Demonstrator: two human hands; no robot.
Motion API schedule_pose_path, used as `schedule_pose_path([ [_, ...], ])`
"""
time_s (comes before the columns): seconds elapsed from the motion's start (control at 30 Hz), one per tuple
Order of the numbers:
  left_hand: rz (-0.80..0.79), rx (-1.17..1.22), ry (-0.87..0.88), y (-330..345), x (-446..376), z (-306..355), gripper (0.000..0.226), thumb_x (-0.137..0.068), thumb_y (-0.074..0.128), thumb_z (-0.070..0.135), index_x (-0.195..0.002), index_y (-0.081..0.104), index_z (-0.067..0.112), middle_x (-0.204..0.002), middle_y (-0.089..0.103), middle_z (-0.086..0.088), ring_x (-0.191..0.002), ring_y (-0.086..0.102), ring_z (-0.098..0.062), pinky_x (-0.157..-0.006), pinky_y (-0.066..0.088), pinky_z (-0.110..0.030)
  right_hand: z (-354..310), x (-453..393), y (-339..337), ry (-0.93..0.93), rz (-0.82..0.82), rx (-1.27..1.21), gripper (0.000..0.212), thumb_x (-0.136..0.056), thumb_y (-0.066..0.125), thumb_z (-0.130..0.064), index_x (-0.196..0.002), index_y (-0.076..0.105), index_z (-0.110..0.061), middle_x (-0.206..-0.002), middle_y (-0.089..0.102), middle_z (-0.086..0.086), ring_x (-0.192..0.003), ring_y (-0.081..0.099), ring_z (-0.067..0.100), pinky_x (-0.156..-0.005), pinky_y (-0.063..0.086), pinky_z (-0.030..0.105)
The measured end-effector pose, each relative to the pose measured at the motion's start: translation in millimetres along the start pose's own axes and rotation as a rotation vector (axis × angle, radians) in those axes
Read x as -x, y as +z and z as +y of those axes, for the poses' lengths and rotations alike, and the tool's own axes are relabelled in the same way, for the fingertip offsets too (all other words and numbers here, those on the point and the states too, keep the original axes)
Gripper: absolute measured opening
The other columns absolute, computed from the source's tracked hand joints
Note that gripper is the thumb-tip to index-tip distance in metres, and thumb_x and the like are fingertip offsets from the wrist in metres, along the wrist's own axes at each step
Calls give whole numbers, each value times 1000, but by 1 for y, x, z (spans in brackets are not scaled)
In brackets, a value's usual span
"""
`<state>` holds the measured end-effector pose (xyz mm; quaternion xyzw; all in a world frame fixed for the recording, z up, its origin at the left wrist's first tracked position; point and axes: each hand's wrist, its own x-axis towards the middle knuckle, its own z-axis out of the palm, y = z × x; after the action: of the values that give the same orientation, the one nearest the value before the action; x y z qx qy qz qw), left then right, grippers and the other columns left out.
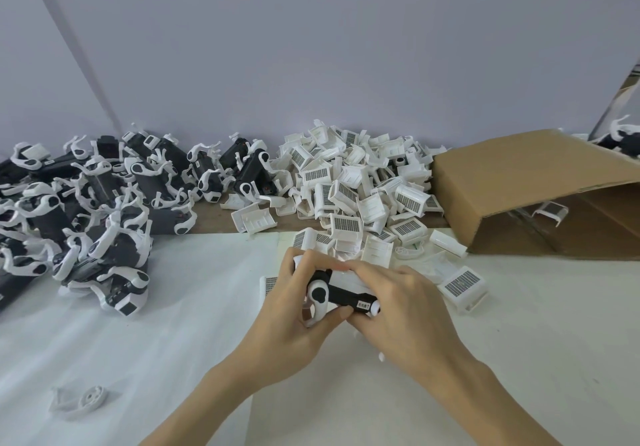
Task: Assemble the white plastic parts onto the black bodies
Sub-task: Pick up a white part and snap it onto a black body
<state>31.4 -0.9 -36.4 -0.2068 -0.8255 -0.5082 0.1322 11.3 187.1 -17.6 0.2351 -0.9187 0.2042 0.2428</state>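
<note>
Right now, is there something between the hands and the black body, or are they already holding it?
Nothing visible stands between them. The left hand and the right hand both grip the black body directly, above the white sheet. The white parts pile lies behind the hands, not in the way.

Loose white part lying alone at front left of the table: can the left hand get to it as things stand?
Probably yes, once freed. Nothing lies around the loose white part, but the left hand and right hand both grip the black body.
</note>
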Motion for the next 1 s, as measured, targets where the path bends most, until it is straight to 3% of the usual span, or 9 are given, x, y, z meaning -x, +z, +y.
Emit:
schedule_pose_path([
  [0.1,19,-1,1,1,-1,-1,45,-94,79,22,-128,57,43,-117,50,12,-110,60,-20,-77,54,-21,2,1,1,-15,-21,-42,62,-65,91,-20,-123,72,-27,-99,76,-15,-84,69,18,-66,42,21],
  [0.2,42,-16,-10,3,-2,-3,44,-95,81,27,-128,58,45,-118,57,14,-111,64,-19,-79,57,-26,5,0,2,-89,-65,-132,71,-77,87,-14,-142,60,-18,-132,68,-7,-124,63,16,-94,53,28],
  [0.4,86,-3,-37,3,-4,-1,32,-93,76,38,-121,61,44,-114,68,10,-103,67,-23,-76,58,-42,4,2,8,-67,-23,-206,47,-78,83,-10,-122,70,-18,-103,72,-9,-90,68,19,-70,48,23],
  [0.53,85,34,-46,0,-5,2,27,-90,75,45,-114,62,45,-105,69,6,-83,65,-19,-63,51,-34,6,3,8,-123,44,-180,40,-75,87,-11,-112,73,-17,-91,72,-9,-77,66,20,-64,42,21],
  [0.63,93,30,-52,-1,-5,2,28,-90,77,43,-113,62,46,-103,68,5,-81,64,-19,-59,52,-32,5,1,11,-117,50,-199,40,-81,84,-13,-118,70,-20,-98,71,-11,-86,67,16,-69,43,20],
  [0.7,98,43,-39,-2,-6,2,29,-92,78,38,-115,61,44,-107,67,6,-90,67,-18,-65,56,-32,10,0,12,-71,-42,-368,47,-88,79,-18,-132,63,-27,-117,68,-16,-108,65,7,-83,50,21],
  [0.77,102,-46,70,-8,-6,-1,31,-94,77,35,-118,60,42,-116,62,8,-106,65,-23,-77,56,-32,17,-3,6,5,-286,-700,54,-94,72,-23,-144,53,-33,-137,62,-17,-130,57,7,-100,50,23],
  [0.87,31,-201,300,-18,-6,-5,30,-100,72,35,-127,58,34,-127,51,9,-120,59,-20,-89,54,-31,30,-9,-7,150,-491,-1133,48,-97,53,-15,-143,60,-27,-140,66,-3,-136,57,17,-113,45,39],
  [1.0,-35,-571,622,-18,-7,-11,49,-105,67,28,-148,44,37,-142,47,-2,-126,56,-28,-100,49,-40,38,-11,-16,84,-514,-1000,28,-107,52,-30,-127,72,-27,-125,73,-1,-124,65,18,-107,48,36],
])
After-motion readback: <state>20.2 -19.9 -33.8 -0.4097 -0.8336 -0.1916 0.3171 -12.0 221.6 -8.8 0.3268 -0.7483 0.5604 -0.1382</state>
